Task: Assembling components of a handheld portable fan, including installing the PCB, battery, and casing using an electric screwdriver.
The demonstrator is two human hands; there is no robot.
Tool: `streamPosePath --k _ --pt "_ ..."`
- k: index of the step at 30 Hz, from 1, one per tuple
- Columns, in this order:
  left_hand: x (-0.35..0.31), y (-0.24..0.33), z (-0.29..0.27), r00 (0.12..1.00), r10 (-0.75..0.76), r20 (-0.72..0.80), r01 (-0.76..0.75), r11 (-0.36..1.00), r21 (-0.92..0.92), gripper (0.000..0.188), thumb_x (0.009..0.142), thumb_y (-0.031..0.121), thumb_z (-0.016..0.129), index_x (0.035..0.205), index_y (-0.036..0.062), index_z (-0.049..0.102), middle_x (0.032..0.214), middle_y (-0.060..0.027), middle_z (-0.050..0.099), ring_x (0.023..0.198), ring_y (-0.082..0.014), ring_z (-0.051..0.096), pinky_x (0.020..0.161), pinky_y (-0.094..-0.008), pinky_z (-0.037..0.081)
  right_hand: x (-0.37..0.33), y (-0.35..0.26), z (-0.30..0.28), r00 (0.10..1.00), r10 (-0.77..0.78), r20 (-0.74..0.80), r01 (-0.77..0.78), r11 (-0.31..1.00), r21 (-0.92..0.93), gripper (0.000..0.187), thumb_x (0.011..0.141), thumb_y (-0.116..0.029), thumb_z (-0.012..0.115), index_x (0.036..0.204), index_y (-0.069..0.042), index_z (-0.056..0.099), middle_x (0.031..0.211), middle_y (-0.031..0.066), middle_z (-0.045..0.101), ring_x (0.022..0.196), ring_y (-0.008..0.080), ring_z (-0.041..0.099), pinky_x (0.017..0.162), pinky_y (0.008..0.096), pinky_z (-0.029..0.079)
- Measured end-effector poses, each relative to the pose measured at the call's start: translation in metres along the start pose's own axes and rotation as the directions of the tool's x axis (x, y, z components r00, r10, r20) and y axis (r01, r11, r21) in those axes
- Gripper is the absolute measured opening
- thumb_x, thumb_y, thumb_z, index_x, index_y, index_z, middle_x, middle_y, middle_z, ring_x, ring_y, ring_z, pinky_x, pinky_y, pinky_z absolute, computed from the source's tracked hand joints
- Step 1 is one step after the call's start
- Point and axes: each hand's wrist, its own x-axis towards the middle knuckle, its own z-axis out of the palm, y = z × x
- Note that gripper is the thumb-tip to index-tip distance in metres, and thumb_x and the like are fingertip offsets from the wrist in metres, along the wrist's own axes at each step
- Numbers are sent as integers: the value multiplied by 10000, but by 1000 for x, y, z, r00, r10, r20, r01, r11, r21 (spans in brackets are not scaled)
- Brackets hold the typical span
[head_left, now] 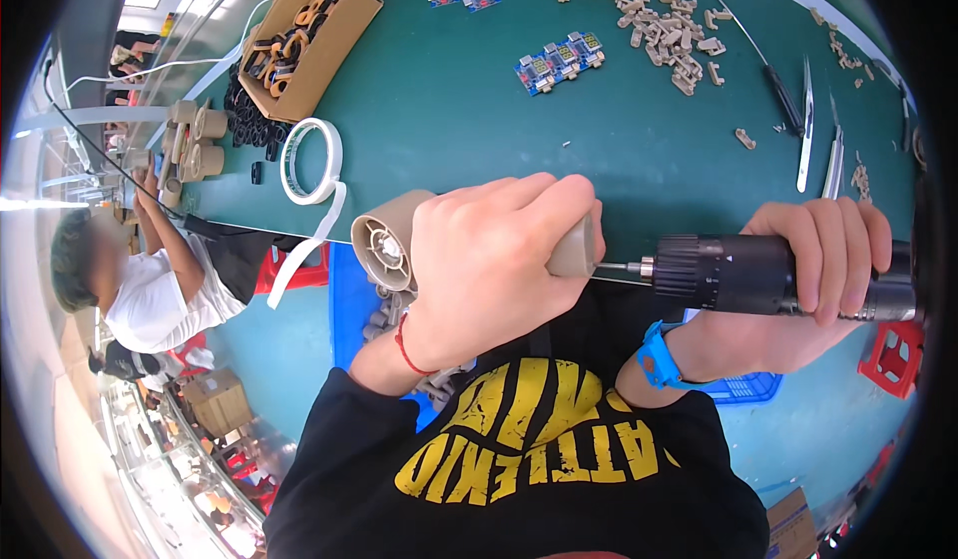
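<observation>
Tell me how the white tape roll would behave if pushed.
The tape roll would probably slide rather than roll, since it seems to lie flat. Its loose strip looks thin and bent, so likely floppy. Being a narrow ring, it is probably light.

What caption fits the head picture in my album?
Left hand holds a beige, round-ended plastic part; right hand aims a black cylindrical power screwdriver at it beside a green tabletop.

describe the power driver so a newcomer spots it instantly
Start at the green table, then find the right hand with a blue wristband. It holds the power driver: a thick black barrel, unlike the slim screwdriver lying beyond it.
</observation>
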Motion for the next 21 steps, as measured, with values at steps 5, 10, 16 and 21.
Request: streamPosePath --k 5,10,16,21 --pt "1 -2 3 1000 -12 12 12 1000 17 209 720 73 759 693 101 554 589 -41 550 483 -242 538 444 -328 397 4 -4 -8 997 26 72 -29 999 31 233 1003 -271 443 901 -77 522 621 0 521 488 105 524 526 237 474" --pt "3 -5 4 999 -8 36 5 996 84 217 741 102 767 721 112 551 620 -38 570 516 -246 564 462 -333 415 6 -7 -13 999 33 14 -33 998 62 254 996 -324 463 952 -81 524 650 0 522 523 107 542 562 251 476" --pt "6 -3 1 994 -18 105 21 999 -29 294 738 132 789 997 129 648 731 -27 652 631 -250 642 537 -319 486 11 -14 -22 997 -76 -3 76 997 19 305 986 -358 510 1035 -57 523 705 12 518 570 109 514 586 265 454" --pt "4 6 -1 973 -14 232 40 994 -106 400 751 141 770 1128 101 642 856 -43 697 716 -259 675 587 -331 522 7 -7 -21 978 -207 26 208 964 -166 421 955 -450 529 1031 -36 525 715 5 492 592 104 488 593 260 432"
